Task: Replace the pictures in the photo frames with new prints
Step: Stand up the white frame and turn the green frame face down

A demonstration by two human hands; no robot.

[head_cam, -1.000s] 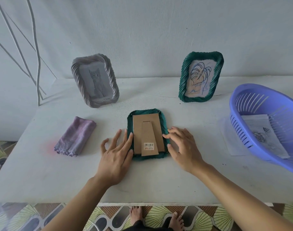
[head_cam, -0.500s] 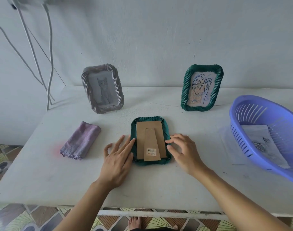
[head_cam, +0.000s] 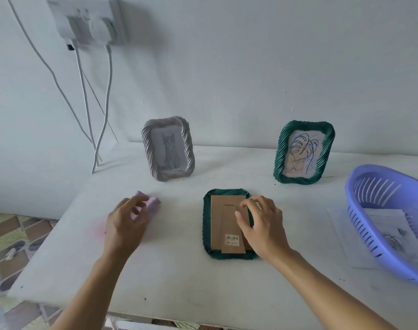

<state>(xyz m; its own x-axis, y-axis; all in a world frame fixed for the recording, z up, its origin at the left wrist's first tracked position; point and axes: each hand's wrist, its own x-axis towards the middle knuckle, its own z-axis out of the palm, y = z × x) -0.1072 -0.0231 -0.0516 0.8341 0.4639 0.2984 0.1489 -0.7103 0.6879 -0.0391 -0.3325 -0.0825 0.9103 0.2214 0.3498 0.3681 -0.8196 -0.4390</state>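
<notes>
Head view: on the white bench [head_cam: 179,277] a green frame [head_cam: 206,225] lies face down near the front edge, roughly in the middle. Its cardboard back [head_cam: 217,217] faces up, with the stand [head_cam: 230,225] flat on it and a barcode sticker [head_cam: 232,240] low on the stand.

The right hand [head_cam: 262,225] sits over the right side of that back, fingers curled down, thumb tip on the stand. Whether it pinches anything I cannot tell.

The left hand [head_cam: 126,220] is well to the left, over a lilac cloth [head_cam: 153,203]. Its fingers are bent, but it is blurred and hides most of the cloth, so I cannot tell if it grips.

At the back, by the wall, a grey frame [head_cam: 168,148] with a cat picture stands upright, and to its right a second green one, the leaf frame [head_cam: 304,152], holds a leaf drawing.

On the right a purple basket [head_cam: 370,184] holds prints [head_cam: 389,225]. A socket [head_cam: 91,20] with cables is on the wall, upper left.
</notes>
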